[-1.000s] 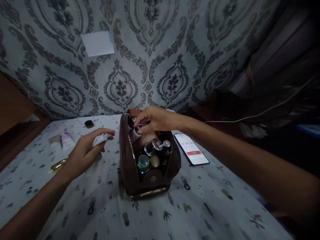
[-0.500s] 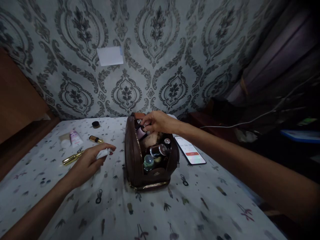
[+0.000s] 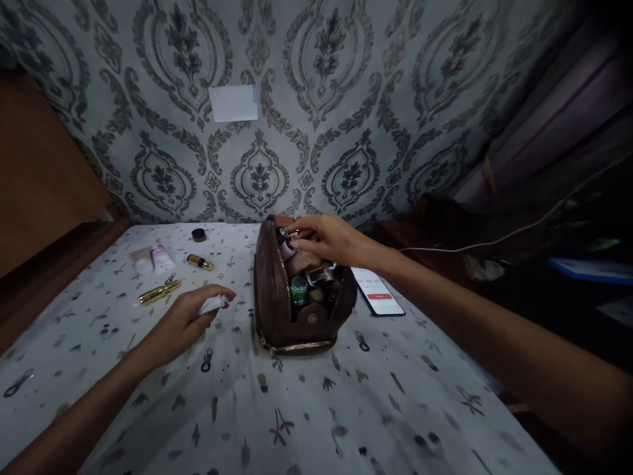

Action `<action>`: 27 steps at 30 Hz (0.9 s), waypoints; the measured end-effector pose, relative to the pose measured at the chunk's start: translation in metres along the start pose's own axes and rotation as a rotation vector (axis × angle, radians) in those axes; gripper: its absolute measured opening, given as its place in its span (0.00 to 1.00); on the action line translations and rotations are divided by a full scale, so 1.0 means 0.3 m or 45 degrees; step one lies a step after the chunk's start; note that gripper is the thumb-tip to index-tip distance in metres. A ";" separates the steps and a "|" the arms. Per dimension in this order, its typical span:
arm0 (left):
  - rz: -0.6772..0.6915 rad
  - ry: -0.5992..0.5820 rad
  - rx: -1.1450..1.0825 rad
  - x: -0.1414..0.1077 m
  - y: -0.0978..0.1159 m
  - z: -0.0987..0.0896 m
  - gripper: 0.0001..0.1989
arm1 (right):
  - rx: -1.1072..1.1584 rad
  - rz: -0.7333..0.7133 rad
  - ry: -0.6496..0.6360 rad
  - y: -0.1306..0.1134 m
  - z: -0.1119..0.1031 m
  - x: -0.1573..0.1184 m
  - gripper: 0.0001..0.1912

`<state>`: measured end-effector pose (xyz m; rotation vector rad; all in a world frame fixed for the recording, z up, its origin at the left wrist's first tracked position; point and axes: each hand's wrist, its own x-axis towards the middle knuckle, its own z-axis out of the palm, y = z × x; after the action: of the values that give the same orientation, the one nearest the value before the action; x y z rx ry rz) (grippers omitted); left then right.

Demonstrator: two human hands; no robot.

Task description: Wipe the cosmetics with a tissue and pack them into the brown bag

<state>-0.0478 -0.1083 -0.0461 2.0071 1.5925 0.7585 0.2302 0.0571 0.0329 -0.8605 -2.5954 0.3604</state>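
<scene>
A brown zip bag stands unzipped on the patterned white cloth, with several cosmetics inside, among them a green-lidded jar near its front. My right hand reaches into the back of the bag; its fingertips are pinched at a small dark item with a silvery end, too dim to name. Left of the bag, my left hand grips a small white item between thumb and fingers, above the cloth.
At the left lie a gold tube, a gold-capped bottle, a pink and white tube, a beige tube and a dark round jar. A lit phone lies right of the bag.
The view has shifted, moving the scene slightly. The contents of the bag have shifted, and the jar at its front now shows its green lid. My left hand still grips the white item.
</scene>
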 end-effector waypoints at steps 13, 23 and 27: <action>-0.072 0.020 -0.113 -0.130 -0.054 0.021 0.17 | -0.257 0.515 0.166 -0.124 0.068 -0.151 0.13; -0.119 -0.004 -0.195 -0.160 -0.051 0.017 0.16 | -0.270 0.549 0.213 -0.143 0.037 -0.082 0.17; -0.132 -0.009 -0.248 -0.162 -0.060 0.016 0.17 | -0.288 0.492 0.162 -0.137 0.030 -0.078 0.15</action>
<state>-0.0660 -0.1519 -0.0681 1.7735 1.5421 0.8320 0.2224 0.0096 0.0329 -1.4211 -2.3747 0.1088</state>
